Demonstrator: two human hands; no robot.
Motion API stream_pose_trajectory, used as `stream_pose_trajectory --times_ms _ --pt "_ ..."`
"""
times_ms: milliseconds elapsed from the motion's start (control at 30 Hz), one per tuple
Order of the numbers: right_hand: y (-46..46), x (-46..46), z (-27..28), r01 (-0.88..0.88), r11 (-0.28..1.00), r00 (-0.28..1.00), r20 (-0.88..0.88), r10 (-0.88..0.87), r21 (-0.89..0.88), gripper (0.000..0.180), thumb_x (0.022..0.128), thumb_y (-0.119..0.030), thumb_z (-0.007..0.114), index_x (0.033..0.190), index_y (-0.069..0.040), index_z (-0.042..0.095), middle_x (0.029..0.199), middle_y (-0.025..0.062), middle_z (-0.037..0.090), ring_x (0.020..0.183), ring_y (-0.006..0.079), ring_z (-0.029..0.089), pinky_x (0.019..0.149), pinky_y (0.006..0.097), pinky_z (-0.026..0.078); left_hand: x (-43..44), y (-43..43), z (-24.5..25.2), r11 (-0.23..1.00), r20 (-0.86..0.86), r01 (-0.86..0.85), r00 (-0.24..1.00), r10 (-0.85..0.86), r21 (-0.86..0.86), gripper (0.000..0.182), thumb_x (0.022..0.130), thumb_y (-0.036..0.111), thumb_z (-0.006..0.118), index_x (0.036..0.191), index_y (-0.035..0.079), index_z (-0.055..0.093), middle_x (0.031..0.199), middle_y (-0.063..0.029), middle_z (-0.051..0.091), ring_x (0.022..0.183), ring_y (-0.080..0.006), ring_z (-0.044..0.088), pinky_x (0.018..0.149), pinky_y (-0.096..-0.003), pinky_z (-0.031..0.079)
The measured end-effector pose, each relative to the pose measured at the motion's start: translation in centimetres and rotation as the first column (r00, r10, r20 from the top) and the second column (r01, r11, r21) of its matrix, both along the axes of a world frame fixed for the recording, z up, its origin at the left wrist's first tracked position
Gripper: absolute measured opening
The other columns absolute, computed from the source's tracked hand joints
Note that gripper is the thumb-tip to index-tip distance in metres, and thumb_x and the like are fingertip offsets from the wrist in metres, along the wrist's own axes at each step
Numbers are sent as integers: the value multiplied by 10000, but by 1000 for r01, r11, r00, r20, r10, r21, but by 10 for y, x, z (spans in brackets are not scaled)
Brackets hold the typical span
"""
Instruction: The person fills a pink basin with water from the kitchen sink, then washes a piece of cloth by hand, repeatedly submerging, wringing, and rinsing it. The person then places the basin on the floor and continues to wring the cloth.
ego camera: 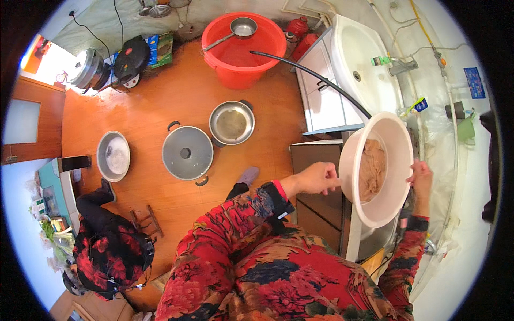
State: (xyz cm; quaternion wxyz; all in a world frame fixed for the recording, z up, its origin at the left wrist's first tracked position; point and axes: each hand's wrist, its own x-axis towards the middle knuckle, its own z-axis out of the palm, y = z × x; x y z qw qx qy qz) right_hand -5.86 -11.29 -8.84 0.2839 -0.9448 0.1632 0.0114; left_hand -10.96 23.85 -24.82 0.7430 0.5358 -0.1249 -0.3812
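A pale pink plastic basin [383,216] stands tilted over the counter on the right. Inside lies a soft, folded brown mass [372,170], perhaps dough; its exact kind is unclear. My left hand [319,178] is at the basin's left outer wall with its fingers curled; whether they grip anything is not visible. On the opposite side, my right hand [421,176] has its fingers pinched at the basin's rim. Below the basin, part of a metal sink [377,242] shows.
A white washbasin [353,52] stands beyond; a black hose [313,74] runs into a red tub [245,76] holding a ladle [243,27]. On the floor are a lidded pot [187,153], metal pan [231,122] and metal bowl [113,156]. A person [112,248] sits at left.
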Motion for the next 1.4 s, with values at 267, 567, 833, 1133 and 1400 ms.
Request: stream_pose_trajectory --times_ms 267,567,833,1133,1400 --pt "23 -37 2 -232 948 953 -244 178 -218 255 906 -279 557 1004 -53 622 680 37 565 555 133 526 590 287 485 -96 128 -59 928 -31 -306 947 319 215 222 911 265 587 884 54 525 789 -45 648 635 -98 600 518 -230 475" --pt "153 -114 -45 -279 716 893 -101 438 640 230 949 -278 524 940 -53 573 564 -7 494 505 93 502 535 242 450 -336 282 -90 537 -167 -555 580 797 635 173 908 217 550 851 54 538 732 -41 640 565 -97 588 463 -239 462" --pt "340 -167 -152 -204 776 623 -532 573 597 167 906 -219 589 882 -54 597 638 6 563 564 95 556 537 249 498 -400 378 -100 389 -215 -747 325 921 539 191 907 233 564 868 48 539 768 -56 652 583 -105 595 498 -242 479" --pt "641 -199 -233 -296 867 466 -732 497 400 191 895 -243 609 885 -52 595 689 39 604 553 129 584 526 263 516 -473 607 -121 277 -309 -858 148 940 432 182 929 212 552 909 32 536 825 -93 661 667 -135 622 565 -238 493" --pt "885 -224 -248 -468 726 183 -749 637 504 209 912 -246 597 912 -38 576 740 40 610 650 126 599 601 273 523 -486 761 -152 71 -380 -940 -65 923 334 162 934 189 540 878 38 524 810 -92 660 642 -121 612 552 -233 490"
